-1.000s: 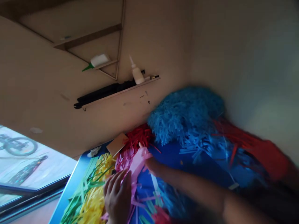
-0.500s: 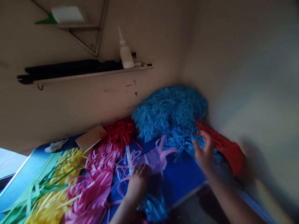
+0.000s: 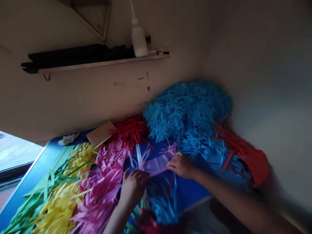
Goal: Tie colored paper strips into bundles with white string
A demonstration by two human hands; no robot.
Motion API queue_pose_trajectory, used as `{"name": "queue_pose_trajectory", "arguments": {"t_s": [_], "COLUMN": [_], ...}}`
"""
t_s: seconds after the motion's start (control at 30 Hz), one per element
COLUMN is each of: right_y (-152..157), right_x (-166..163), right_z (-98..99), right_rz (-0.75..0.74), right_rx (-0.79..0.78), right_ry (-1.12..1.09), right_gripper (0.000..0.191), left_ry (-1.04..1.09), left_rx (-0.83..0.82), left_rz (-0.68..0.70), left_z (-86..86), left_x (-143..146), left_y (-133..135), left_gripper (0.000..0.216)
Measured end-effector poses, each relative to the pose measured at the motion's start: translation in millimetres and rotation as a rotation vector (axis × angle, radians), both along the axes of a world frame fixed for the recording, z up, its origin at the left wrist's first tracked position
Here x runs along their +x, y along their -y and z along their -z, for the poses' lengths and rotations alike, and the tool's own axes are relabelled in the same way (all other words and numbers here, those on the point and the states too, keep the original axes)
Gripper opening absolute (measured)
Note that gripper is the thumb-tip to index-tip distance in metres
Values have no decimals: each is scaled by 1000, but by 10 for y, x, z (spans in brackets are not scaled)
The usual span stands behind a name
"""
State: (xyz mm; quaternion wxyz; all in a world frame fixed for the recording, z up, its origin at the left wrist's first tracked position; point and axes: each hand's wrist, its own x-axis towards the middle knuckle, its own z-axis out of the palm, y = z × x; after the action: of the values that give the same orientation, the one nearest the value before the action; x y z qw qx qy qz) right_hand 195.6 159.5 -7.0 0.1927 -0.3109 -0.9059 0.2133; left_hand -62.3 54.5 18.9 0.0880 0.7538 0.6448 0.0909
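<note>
A lilac fringed paper piece (image 3: 157,164) lies stretched between my hands over the blue table, its cut strips spreading at both ends. My left hand (image 3: 134,185) has its fingers closed on the piece's left end. On the right end, my right hand (image 3: 180,165) pinches the paper near the gathered strips. Just below hangs a bunch of blue fringe (image 3: 164,201), partly in shadow. Pink fringed strips (image 3: 104,185) lie to the left of my left hand.
Yellow fringe (image 3: 60,198) and green fringe (image 3: 36,198) cover the table's left side. Red fringe (image 3: 130,130) and brown card (image 3: 101,133) lie behind. A large blue fringe heap (image 3: 187,110) fills the corner, with red fringe (image 3: 255,162) rightward. A shelf (image 3: 104,63) holds a white bottle (image 3: 139,40).
My right hand has come left and down from beside the red fringe and taken hold of the lilac piece's right end. My left hand has shifted to its left end. The view has tilted down.
</note>
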Motion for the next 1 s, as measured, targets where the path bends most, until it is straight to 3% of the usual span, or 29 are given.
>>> {"name": "queue_pose_trajectory", "arguments": {"t_s": [0.07, 0.17, 0.27, 0.37, 0.6, 1.0], "right_y": [11, -15, -79, -147, -241, -280], "right_x": [-31, -83, -134, -203, -340, -398], "right_z": [-21, -3, 33, 56, 38, -19], "right_rz": [32, 85, 158, 232, 297, 347], "right_rx": [-28, -48, -55, -59, -64, -69], "right_ry": [7, 35, 64, 96, 192, 300], "right_gripper": [13, 13, 15, 14, 20, 19], "left_ry": [21, 77, 102, 84, -26, -101], "left_rx": [51, -3, -86, -93, -84, -111], "left_rz": [-16, 32, 5, -82, -246, -255], "left_z": [-52, -72, -11, 72, 111, 153], "left_x": [32, 139, 182, 156, 215, 240], "left_y": [-30, -147, -290, -384, -424, -501], "left_gripper": [29, 33, 15, 26, 35, 36]}}
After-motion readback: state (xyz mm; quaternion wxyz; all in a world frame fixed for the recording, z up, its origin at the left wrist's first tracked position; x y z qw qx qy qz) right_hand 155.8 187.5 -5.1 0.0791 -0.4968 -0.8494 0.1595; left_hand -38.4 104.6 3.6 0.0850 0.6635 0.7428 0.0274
